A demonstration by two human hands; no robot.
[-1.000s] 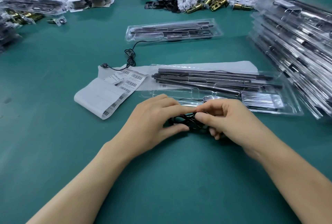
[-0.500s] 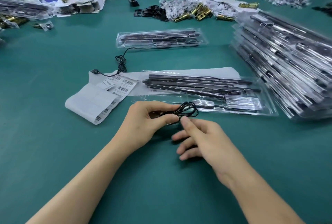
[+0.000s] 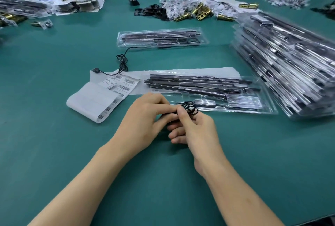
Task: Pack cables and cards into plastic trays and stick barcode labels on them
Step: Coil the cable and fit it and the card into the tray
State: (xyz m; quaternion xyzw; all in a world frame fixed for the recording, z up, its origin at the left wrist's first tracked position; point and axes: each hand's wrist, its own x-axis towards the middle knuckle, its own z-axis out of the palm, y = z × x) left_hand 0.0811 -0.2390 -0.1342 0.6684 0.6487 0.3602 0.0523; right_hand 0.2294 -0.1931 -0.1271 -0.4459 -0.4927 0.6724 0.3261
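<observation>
Pinching cable coil [image 3: 190, 107], loops upward

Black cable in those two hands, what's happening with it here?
A person is packing parts at a green table. The left hand and right hand pinch a small coiled black cable at the near edge of an open plastic tray that holds dark rods. A sheet of barcode labels lies to the left, with another cable loose beyond it. A stack of filled trays sits on the right.
</observation>
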